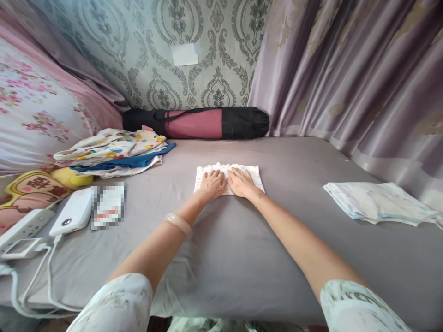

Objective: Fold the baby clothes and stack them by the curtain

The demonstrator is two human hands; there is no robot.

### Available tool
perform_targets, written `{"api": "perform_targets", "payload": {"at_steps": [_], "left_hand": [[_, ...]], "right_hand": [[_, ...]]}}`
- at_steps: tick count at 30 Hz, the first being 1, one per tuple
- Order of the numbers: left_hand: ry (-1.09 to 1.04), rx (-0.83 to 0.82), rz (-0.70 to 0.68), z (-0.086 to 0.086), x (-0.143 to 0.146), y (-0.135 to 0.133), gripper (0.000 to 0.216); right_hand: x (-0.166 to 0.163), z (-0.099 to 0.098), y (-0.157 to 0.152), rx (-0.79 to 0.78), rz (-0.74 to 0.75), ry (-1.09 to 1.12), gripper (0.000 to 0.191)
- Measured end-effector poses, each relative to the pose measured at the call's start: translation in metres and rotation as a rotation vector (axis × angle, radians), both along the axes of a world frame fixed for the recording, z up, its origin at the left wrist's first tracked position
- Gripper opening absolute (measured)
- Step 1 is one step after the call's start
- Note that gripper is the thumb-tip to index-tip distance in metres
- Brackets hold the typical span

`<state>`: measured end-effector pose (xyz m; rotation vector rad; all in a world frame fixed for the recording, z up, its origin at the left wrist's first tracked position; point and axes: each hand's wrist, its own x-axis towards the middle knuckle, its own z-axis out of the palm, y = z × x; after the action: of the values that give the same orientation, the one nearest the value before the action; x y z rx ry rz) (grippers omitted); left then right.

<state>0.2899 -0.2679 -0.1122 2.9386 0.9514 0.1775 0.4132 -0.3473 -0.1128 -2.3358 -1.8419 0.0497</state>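
Observation:
A small folded white cloth with a faint print (252,173) lies in the middle of the grey bed sheet (224,249). My left hand (212,182) and my right hand (242,182) rest side by side on it, palms down, fingers stretched out flat. A pale bangle sits on my left wrist. Neither hand grips anything.
A pile of colourful clothes (114,152) lies at the back left. A black and pink roll bag (197,123) lies along the wall. A folded pale cloth (377,203) sits at the right. A power bank (71,213), power strip (24,227) and cables are at the left edge.

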Motion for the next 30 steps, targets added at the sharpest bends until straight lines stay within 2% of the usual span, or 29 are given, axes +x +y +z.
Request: {"api": "perform_targets", "payload": {"at_steps": [3, 8, 11, 18, 22, 30], "left_hand": [[-0.06, 0.026, 0.033, -0.001, 0.006, 0.007, 0.052], [-0.008, -0.031, -0.014, -0.013, 0.011, 0.016, 0.057], [-0.021, -0.007, -0.014, -0.016, 0.011, 0.017, 0.055], [-0.048, -0.026, 0.004, -0.004, 0.017, 0.026, 0.043], [-0.049, -0.048, 0.021, 0.0, 0.015, 0.038, 0.046], [-0.032, -0.032, 0.005, -0.019, 0.004, 0.044, 0.058]], "right_hand": [[0.009, 0.001, 0.002, 0.043, -0.009, -0.048, 0.054], [0.017, -0.006, 0.004, 0.001, -0.032, 0.003, 0.056], [0.018, -0.009, 0.003, 0.002, -0.036, 0.015, 0.056], [0.018, 0.003, 0.01, -0.015, -0.024, 0.01, 0.053], [0.024, 0.011, 0.012, -0.048, -0.022, 0.054, 0.053], [0.031, -0.01, 0.002, -0.007, -0.135, 0.025, 0.062]]}}
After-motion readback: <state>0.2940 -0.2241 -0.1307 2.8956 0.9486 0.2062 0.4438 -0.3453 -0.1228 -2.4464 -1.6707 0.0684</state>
